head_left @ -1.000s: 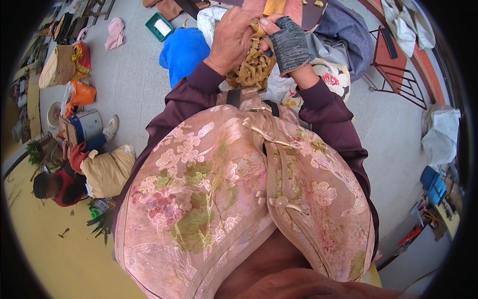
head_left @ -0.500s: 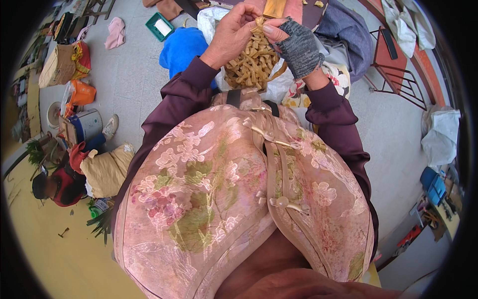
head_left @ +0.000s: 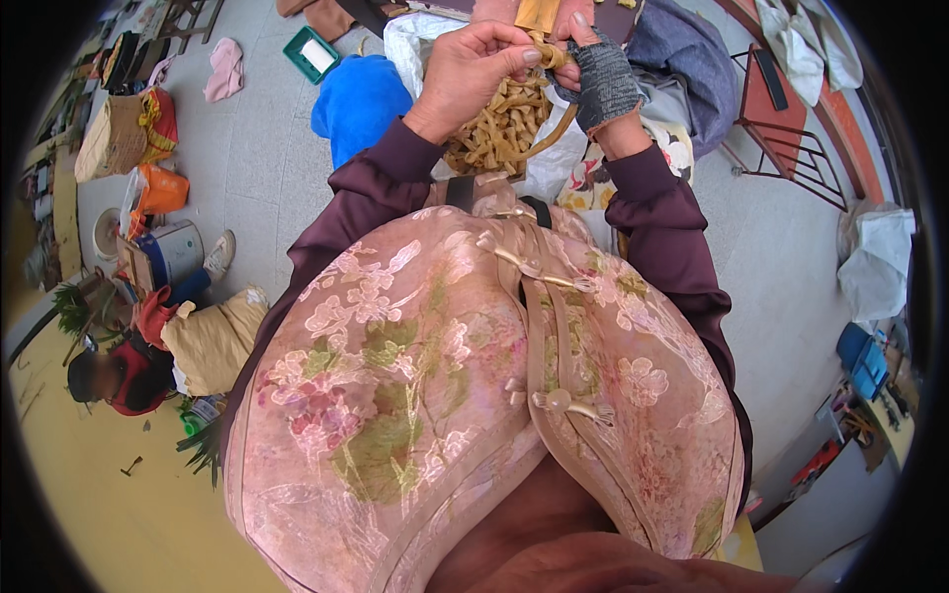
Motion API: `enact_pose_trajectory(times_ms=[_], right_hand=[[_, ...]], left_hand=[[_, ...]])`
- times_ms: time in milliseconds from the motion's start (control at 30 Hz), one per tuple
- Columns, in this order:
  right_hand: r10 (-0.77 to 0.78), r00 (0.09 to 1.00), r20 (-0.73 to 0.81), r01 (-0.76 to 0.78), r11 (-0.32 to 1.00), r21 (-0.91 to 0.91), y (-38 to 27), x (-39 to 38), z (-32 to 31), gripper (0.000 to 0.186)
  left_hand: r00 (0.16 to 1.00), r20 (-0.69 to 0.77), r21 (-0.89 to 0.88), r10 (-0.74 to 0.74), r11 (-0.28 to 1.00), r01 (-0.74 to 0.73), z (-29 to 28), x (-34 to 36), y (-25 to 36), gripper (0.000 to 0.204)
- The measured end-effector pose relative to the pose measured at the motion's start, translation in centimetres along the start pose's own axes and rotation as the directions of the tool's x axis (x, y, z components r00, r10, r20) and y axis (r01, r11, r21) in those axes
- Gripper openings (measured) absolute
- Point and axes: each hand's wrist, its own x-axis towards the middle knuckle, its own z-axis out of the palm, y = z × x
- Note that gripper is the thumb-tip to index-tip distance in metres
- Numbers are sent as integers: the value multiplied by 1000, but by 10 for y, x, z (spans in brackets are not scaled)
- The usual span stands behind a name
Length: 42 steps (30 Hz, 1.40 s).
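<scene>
Grey flooring [head_left: 272, 128] spreads around the person, bending toward the rim of the wide view. At the top centre, the thumb and forefinger of the left hand [head_left: 474, 71] pinch a tan strip [head_left: 557, 56]. The right hand [head_left: 596, 79] holds the same strip with bare fingertips that poke out of a dark grey fingerless glove [head_left: 608, 89]. The strip is bunched in the narrow space between the two hands; whether it is knotted cannot be told. A tan length hangs below the right hand and curves inward over a heap of short tan pieces [head_left: 499, 124], which lies just under both hands.

Just beyond the fingers, a yellowish wooden block [head_left: 537, 14] rests on pink material. Left of the heap are white sacking [head_left: 407, 49], a bright blue bundle [head_left: 361, 104] and a green tray [head_left: 311, 54]; to its right are a floral cloth [head_left: 598, 180] and a blue-grey cloth [head_left: 682, 64]. Dark purple sleeves [head_left: 376, 188] frame a pink flowered garment [head_left: 395, 336]. Farther out, a reddish folding chair [head_left: 776, 124] stands at the right, and another person [head_left: 138, 376] appears at the lower left.
</scene>
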Motion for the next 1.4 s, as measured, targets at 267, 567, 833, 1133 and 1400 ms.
enact_pose_trajectory(times_ms=[267,567,833,1133,1400], right_hand=[[-77,996,39,81,989,-124,-5,9,-29,26],[78,994,77,-29,864,-503,1,-16,12,25],[375,682,628,336,602,-725,-48,-66,28,44],[242,805,542,363,522,-772,-81,-84,33,36],[-254,945,208,302,428,-852,-36,-9,0,29]], left_hand=[[996,-56,337,73,940,-51,-13,-6,20,19],[971,224,836,77,497,-233,13,-21,26,25],[697,564,745,-442,636,-200,14,-47,106,19],[807,537,819,-245,380,-430,-4,-47,143,18],[985,136,609,107,775,-168,-25,22,20,16]])
